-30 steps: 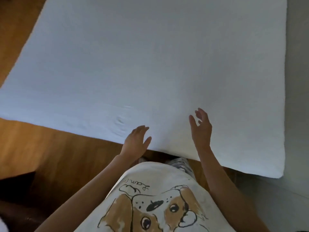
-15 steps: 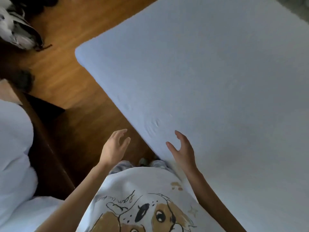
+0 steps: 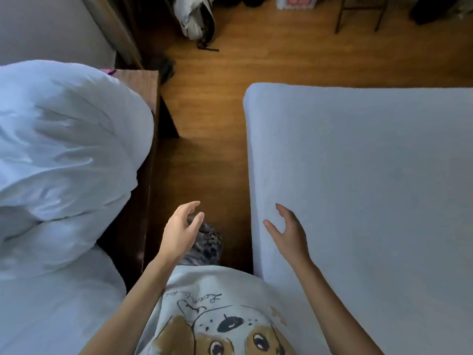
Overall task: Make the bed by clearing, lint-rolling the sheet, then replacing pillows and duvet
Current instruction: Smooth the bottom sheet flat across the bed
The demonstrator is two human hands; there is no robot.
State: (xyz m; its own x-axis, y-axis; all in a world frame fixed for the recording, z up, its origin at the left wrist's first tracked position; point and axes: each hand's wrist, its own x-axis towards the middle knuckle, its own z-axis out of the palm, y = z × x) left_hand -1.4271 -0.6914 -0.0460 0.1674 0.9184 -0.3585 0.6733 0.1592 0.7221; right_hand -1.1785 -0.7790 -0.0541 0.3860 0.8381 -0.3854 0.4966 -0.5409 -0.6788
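The bed's bare white sheet (image 3: 371,196) fills the right side, smooth, with nothing lying on it. A bunched white duvet (image 3: 66,149) is piled on a second surface at the left, with more white bedding (image 3: 51,303) below it. My left hand (image 3: 180,233) hovers over the floor gap between the two, fingers relaxed and holding nothing. My right hand (image 3: 288,233) hangs above the sheet's left edge, fingers spread, empty. No lint roller is in view.
A narrow strip of wooden floor (image 3: 204,155) runs between the bed and a dark wooden frame (image 3: 146,190) at the left. A white bag (image 3: 195,19) and chair legs (image 3: 358,14) stand on the floor at the back.
My view has swung left, bringing the piled duvet into sight. Both hands moved off the sheet's edge toward the gap, still empty.
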